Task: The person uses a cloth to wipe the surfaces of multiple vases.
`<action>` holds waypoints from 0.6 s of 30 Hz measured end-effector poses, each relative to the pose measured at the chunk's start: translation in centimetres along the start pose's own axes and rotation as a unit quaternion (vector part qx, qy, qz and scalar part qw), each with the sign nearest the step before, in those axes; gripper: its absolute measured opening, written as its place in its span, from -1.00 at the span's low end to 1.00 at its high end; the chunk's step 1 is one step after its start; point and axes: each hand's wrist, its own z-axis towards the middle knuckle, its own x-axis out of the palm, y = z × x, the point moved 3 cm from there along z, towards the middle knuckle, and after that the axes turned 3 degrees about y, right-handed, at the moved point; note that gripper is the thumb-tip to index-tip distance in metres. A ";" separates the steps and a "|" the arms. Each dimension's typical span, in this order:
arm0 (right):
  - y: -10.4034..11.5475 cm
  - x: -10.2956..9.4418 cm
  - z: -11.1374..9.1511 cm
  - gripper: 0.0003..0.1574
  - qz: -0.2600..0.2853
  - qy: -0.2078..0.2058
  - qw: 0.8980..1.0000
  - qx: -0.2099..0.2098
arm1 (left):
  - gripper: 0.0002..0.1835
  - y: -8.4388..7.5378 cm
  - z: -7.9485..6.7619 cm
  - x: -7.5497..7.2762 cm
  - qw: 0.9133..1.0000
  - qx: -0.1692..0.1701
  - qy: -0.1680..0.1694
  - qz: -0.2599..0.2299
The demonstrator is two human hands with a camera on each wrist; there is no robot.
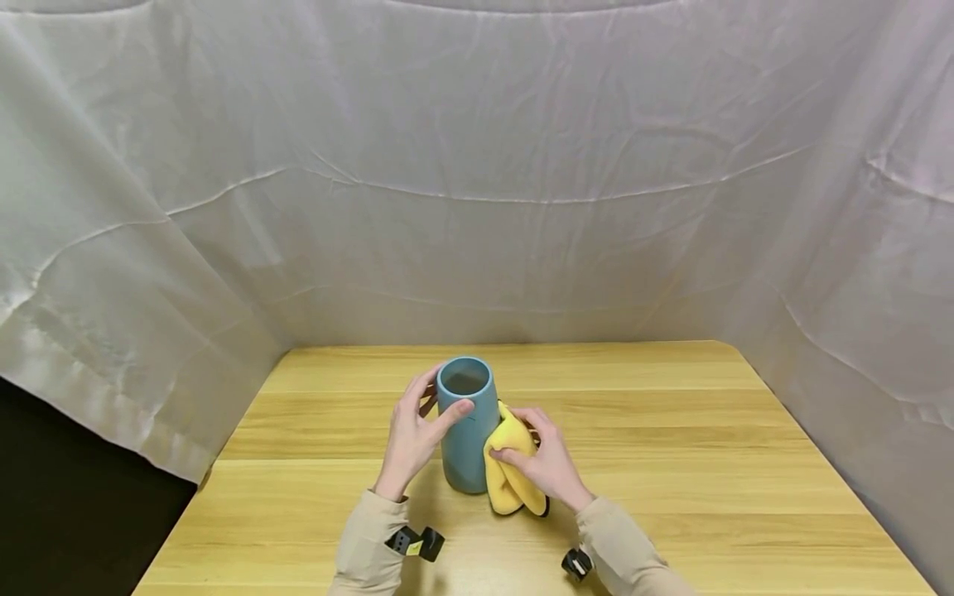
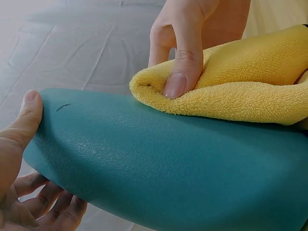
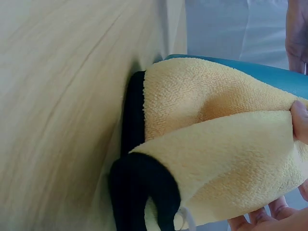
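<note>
A tall blue vase (image 1: 464, 451) with a round open top stands on the table. My left hand (image 1: 411, 434) grips it near the rim, thumb on the front and fingers round the far side. A short dark mark (image 2: 63, 107) shows near the rim in the left wrist view. On the vase's right side, my right hand (image 1: 550, 465) holds a folded yellow towelling cloth (image 1: 510, 476) between thumb and fingers. The cloth lies against the vase wall and hangs down toward the table. Its black edging (image 3: 144, 175) shows up close in the right wrist view.
The wooden table (image 1: 693, 463) extends to both sides and behind the vase. Grey-white curtains (image 1: 522, 248) hang round its back and sides. Small black devices (image 1: 416, 543) are worn at both wrists. A dark area (image 1: 74, 497) lies beyond the table on the left.
</note>
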 end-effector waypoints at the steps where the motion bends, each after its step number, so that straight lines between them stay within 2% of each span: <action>1: 0.0 0.0 -0.1 -0.28 0.001 -0.001 1.000 0.001 | -0.34 0.0 0.0 0.0 1.000 -0.001 0.000 0.001; 12: -0.1 0.1 -0.1 -0.30 0.004 -0.008 1.000 0.003 | -0.34 0.0 0.0 0.1 1.000 0.000 0.001 -0.003; 18: 1.2 -0.3 0.5 -0.34 0.009 -0.020 1.000 -0.017 | -0.34 0.0 0.0 0.0 1.000 -0.001 0.000 -0.003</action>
